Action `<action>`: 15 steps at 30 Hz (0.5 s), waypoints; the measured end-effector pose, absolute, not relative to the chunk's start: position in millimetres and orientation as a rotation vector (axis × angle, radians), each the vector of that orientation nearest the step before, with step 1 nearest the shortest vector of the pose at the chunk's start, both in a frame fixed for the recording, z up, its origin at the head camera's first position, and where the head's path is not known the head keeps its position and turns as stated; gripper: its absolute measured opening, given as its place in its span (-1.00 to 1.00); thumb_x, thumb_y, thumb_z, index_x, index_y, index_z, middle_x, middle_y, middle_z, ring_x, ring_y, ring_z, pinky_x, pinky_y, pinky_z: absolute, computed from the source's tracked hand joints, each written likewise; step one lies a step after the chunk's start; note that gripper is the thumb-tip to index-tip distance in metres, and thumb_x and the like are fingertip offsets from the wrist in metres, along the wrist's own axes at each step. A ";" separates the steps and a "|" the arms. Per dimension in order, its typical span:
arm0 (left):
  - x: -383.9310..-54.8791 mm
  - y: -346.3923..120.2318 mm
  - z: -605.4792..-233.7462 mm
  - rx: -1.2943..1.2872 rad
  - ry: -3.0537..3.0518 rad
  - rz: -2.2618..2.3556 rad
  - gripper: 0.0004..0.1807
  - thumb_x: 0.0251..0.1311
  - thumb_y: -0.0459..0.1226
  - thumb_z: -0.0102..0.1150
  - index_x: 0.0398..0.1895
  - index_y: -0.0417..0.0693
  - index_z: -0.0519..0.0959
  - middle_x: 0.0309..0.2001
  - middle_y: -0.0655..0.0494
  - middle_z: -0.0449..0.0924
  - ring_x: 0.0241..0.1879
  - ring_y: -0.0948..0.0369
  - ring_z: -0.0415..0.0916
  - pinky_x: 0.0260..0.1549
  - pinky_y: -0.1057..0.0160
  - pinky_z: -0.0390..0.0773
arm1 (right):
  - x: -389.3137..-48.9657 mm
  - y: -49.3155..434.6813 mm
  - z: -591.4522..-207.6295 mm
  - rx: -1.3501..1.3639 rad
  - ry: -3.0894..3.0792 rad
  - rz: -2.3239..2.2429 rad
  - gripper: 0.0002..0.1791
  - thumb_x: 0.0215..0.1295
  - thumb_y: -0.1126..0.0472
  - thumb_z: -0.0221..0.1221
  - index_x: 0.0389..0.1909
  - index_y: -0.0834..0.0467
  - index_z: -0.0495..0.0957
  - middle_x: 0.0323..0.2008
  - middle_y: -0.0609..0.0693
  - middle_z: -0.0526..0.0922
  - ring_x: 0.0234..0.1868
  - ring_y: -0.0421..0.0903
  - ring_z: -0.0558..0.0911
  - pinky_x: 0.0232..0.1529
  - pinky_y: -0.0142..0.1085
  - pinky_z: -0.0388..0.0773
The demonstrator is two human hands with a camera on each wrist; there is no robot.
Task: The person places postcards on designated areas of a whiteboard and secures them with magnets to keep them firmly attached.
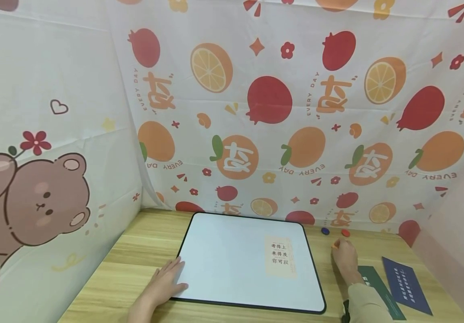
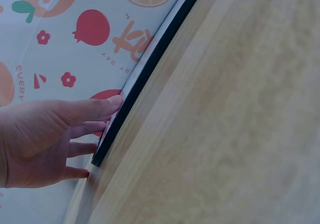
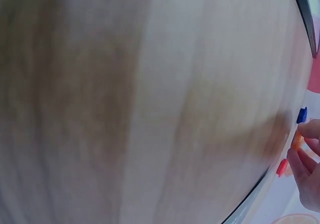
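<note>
A whiteboard (image 1: 224,260) with a black rim lies flat on the wooden table, and a cream card (image 1: 281,270) with printed black characters is on its right part. My left hand (image 1: 163,285) rests at the board's left edge, its fingers extended over the rim; the left wrist view shows the thumb (image 2: 107,104) along that edge. Right of the board, my right hand (image 1: 345,261) pinches a small orange button-like magnet (image 3: 296,141) between thumb and fingers, close to the tabletop. Just beyond it sit a blue round magnet (image 1: 325,231) and a red one (image 1: 345,233).
A green card (image 1: 377,287) lies partly behind the right sleeve, with a dark blue card (image 1: 406,285) beside it. Behind the table hangs a fruit-print cloth (image 1: 268,98); a bear-print cloth (image 1: 46,197) closes off the left side.
</note>
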State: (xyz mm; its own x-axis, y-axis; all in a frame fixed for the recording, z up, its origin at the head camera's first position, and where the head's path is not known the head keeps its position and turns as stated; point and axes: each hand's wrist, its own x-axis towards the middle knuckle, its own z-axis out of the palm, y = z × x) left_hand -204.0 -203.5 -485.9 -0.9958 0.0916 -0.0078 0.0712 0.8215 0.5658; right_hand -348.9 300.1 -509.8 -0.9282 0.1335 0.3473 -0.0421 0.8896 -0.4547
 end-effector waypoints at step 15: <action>-203.9 -204.0 -485.9 0.150 2.970 0.918 -0.34 -0.01 -0.22 0.31 0.14 -0.41 0.36 0.26 -0.36 0.15 0.24 -0.32 0.00 0.11 -0.37 -0.09 | -347.3 292.6 -502.5 -0.046 -2.672 0.694 -0.88 0.04 0.45 0.19 -0.39 0.43 0.49 -0.43 0.25 0.52 -0.37 0.14 0.52 -0.34 -0.02 0.50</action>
